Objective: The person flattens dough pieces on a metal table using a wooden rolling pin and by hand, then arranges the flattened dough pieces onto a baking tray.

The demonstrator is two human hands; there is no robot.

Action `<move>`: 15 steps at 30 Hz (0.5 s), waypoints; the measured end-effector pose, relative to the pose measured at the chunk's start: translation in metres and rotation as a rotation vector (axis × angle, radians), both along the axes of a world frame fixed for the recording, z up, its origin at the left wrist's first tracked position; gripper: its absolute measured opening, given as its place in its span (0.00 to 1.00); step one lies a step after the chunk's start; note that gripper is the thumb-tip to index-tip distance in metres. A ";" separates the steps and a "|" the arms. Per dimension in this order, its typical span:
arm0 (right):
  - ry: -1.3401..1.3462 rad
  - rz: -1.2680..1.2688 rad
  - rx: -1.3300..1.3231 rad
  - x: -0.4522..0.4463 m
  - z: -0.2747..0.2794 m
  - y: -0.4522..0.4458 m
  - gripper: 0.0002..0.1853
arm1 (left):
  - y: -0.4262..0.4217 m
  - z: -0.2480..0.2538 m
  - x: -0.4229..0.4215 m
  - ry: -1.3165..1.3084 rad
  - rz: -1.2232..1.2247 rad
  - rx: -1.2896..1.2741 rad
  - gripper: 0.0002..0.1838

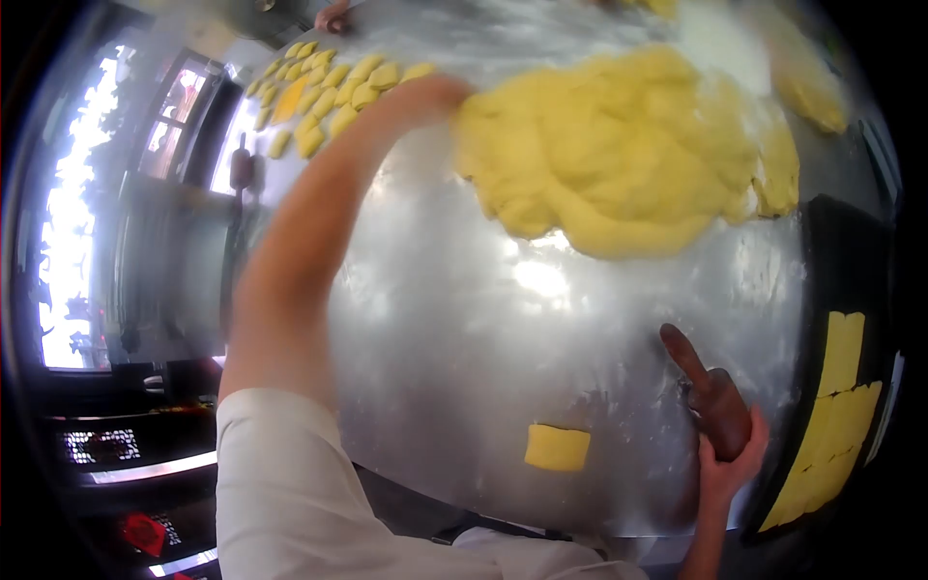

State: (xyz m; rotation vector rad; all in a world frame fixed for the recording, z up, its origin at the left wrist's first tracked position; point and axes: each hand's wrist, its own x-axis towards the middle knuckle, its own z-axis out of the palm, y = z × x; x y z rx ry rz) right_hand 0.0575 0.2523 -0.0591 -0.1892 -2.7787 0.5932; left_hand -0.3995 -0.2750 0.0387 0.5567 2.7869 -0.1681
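Note:
My right hand (pixel 742 456) is wrapped around the lower end of a brown wooden rolling pin (pixel 717 401), which lies tilted over the metal table (pixel 435 319). To its left, a thin yellow square of dough (pixel 558 448) lies flat on the table. My left arm reaches far forward, and my left hand (pixel 447 94) is at the left edge of a large yellow mass of dough (pixel 619 155). The fingers of that hand are hidden and blurred. Beyond the forearm are many small yellow dough pieces (pixel 329 92), spread in rows.
At the right edge stands a black tray (pixel 828 261) with flat yellow dough sheets (pixel 836 435) on it. Another person's hand (pixel 332 16) rests at the far side. A second brown pin-shaped tool (pixel 242 166) is at the left. Dark shelving (pixel 145 474) stands lower left.

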 end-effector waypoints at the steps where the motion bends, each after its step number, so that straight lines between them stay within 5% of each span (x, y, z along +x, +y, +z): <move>1: -0.002 0.000 0.002 0.004 -0.003 0.002 0.47 | -0.010 -0.003 -0.001 0.029 -0.080 -0.018 0.36; 5: -0.017 -0.032 -0.051 0.004 -0.005 -0.001 0.47 | -0.011 0.012 0.011 0.132 -0.142 -0.312 0.28; 8: -0.040 -0.014 -0.055 0.005 -0.001 0.003 0.48 | -0.029 -0.005 -0.003 0.110 0.029 -0.471 0.24; 11: -0.037 -0.015 -0.045 0.002 0.002 0.001 0.48 | -0.082 -0.028 -0.011 -0.044 -0.108 -0.365 0.20; 12: -0.033 -0.027 -0.034 0.001 0.003 -0.002 0.47 | -0.120 -0.042 0.000 0.047 -0.124 0.191 0.21; 15: -0.046 -0.060 0.001 -0.001 0.005 -0.005 0.46 | -0.090 -0.016 0.069 0.155 0.163 0.238 0.23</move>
